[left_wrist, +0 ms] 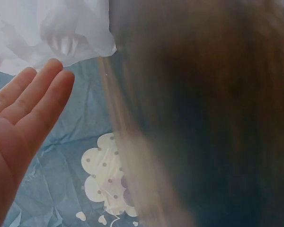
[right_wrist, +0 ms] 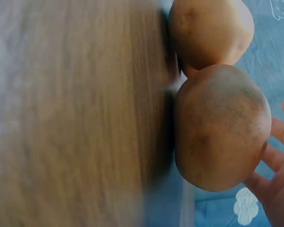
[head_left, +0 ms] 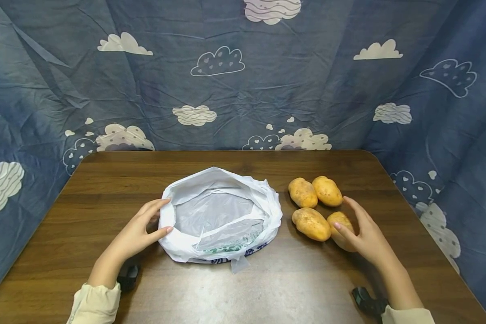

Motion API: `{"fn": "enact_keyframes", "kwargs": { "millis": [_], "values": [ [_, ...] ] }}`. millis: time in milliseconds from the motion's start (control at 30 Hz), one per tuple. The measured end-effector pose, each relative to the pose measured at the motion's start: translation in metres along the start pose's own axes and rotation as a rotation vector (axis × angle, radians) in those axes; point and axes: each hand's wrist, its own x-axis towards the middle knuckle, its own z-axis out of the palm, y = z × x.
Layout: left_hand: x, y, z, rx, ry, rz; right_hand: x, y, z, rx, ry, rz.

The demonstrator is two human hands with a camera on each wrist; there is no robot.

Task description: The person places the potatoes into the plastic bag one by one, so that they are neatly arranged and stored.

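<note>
A white plastic bag (head_left: 222, 216) lies on the table with its mouth spread wide and facing up. My left hand (head_left: 139, 229) is at the bag's left side, its thumb and fingers apart and fingertips at the rim. In the left wrist view the straight fingers (left_wrist: 42, 99) are close under the white plastic. Several potatoes sit together right of the bag. Over the nearest right potato (head_left: 340, 220) my right hand (head_left: 366, 236) spreads its thumb and fingers. The right wrist view shows this potato (right_wrist: 222, 127) in front of some fingers; whether they touch it I cannot tell.
The brown wooden table (head_left: 210, 297) carries the bag at its middle and the potatoes at right. Behind it hangs a dark blue curtain (head_left: 158, 90) with white clouds. A black wrist device (head_left: 366, 301) is by the right forearm.
</note>
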Motion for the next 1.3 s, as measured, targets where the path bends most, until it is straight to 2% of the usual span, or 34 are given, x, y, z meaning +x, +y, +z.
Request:
{"fn": "enact_keyframes", "kwargs": {
  "millis": [200,367,500,667,900,1300],
  "values": [
    [-0.001,0.003,-0.001,-0.029,0.012,-0.001,-0.006,0.004,0.003,0.045,0.046,-0.004],
    [-0.002,0.001,0.0,-0.036,0.01,-0.023,-0.013,0.007,0.006,0.104,0.083,-0.007],
    [-0.002,-0.002,0.0,-0.037,0.012,-0.017,-0.018,0.012,0.008,0.134,0.094,0.008],
    [-0.003,-0.003,0.001,-0.037,0.014,-0.018,-0.022,0.02,0.01,0.118,0.083,0.045],
    [-0.002,-0.001,0.0,-0.066,0.01,-0.016,-0.026,0.024,0.01,0.085,0.028,0.133],
    [-0.003,-0.004,0.001,-0.067,0.005,-0.029,-0.025,0.029,0.013,0.095,0.088,0.117]
  ]
}}
